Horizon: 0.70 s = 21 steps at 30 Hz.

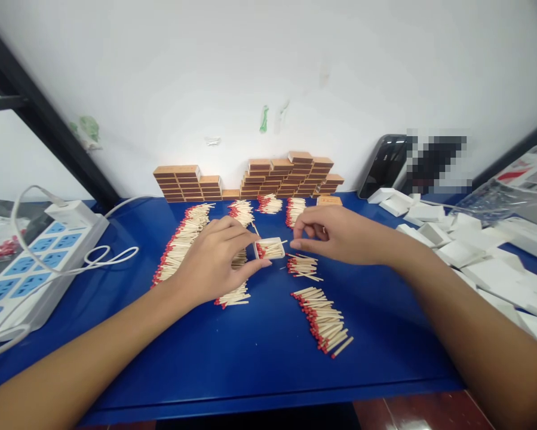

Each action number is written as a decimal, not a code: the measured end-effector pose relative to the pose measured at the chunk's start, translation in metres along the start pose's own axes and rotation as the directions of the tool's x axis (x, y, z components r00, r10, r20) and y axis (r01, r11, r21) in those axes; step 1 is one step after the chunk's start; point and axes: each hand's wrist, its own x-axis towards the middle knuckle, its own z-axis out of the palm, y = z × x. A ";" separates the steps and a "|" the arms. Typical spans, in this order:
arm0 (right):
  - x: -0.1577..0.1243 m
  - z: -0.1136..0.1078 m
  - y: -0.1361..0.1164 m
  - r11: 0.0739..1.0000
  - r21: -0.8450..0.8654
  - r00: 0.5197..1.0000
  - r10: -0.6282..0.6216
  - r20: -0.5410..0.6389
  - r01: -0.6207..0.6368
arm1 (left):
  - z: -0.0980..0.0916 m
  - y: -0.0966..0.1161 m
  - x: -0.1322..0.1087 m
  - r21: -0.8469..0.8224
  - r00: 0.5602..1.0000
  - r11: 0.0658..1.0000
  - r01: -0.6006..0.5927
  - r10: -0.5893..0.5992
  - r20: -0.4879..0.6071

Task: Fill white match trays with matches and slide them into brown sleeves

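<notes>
My left hand point(223, 257) pinches a small white matchbox tray point(275, 255) by its left end, thumb in front and fingers behind. Red-headed matches point(268, 248) lie inside the tray, and one sticks out past its right end. Just right of the tray is my right hand point(324, 233), fingers curled, thumb and fingertip slightly apart with nothing visible between them. Below it lies a small pile of matches point(303, 266). A longer row of matches point(324, 319) lies nearer the front. Left of my left hand runs a long bank of matches point(181, 245), partly covered by the hand.
Stacks of brown matchboxes point(290, 176) stand along the wall. Empty white trays point(487, 257) are heaped on the right, near a phone point(384, 164) leaning on the wall. A power strip point(44, 263) with a white cable point(111, 257) occupies the left of the blue table point(250, 370).
</notes>
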 end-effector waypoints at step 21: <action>-0.003 -0.010 0.003 0.979 0.100 0.940 0.139 0.311 -0.177 | 0.000 0.000 0.000 0.006 0.998 0.999 0.033 -0.034 0.043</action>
